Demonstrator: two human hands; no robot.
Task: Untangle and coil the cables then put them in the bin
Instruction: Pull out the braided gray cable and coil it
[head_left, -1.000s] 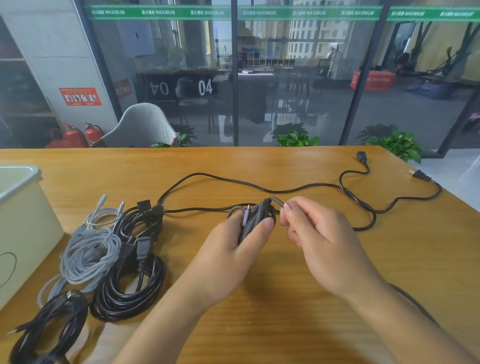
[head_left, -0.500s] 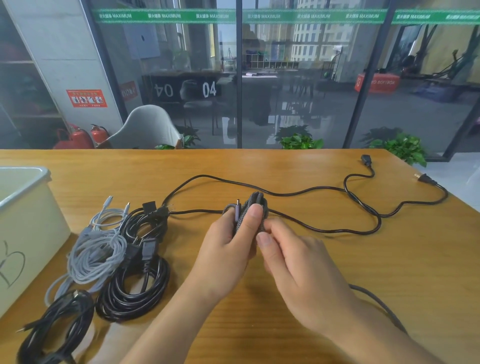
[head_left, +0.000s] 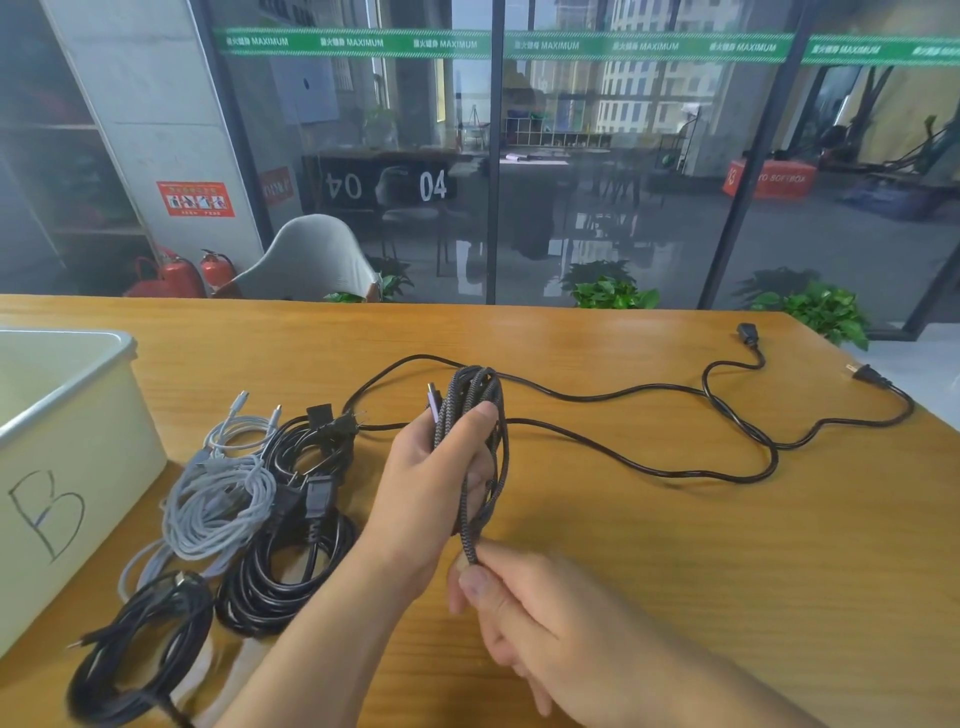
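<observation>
Head view, near to far. Right hand (head_left: 524, 618) lowest in frame, thumb and fingers pinching the bottom end of the braided cable (head_left: 475, 457) where the loop comes down. Left hand (head_left: 431, 483) just above it, fingers curled round the coiled bundle, thumb pressed across the strands near the top; bundle held upright, lifted off the table (head_left: 675, 571). A purple-grey connector (head_left: 432, 402) sticks up at the top of the bundle beside the thumb.

Bottom left on the table: black coiled cable (head_left: 135, 654), partly cut by the frame edge. Next to it, further in, a thicker black power-cord coil (head_left: 283, 577) with a plug lying across it. Left of that a grey braided coil (head_left: 218, 504), its two silver connectors pointing away. Behind these a smaller black coil (head_left: 311, 441) with plugs on it. The coils touch or overlap each other; exact tangling cannot tell.

Far left: cream bin (head_left: 67, 457), letter B drawn on its side, open top, standing beside the coils. No cable seen inside from this angle.

Behind the hands a long black power cable (head_left: 649, 467) lies loose and uncoiled across the table, snaking to the right, ending in a socket end (head_left: 748, 333) and a pronged plug (head_left: 865, 375) near the far right edge.

Beyond the table: grey chair (head_left: 311, 260), red fire extinguishers (head_left: 182, 275), glass wall (head_left: 597, 156), potted plants (head_left: 613, 291).
</observation>
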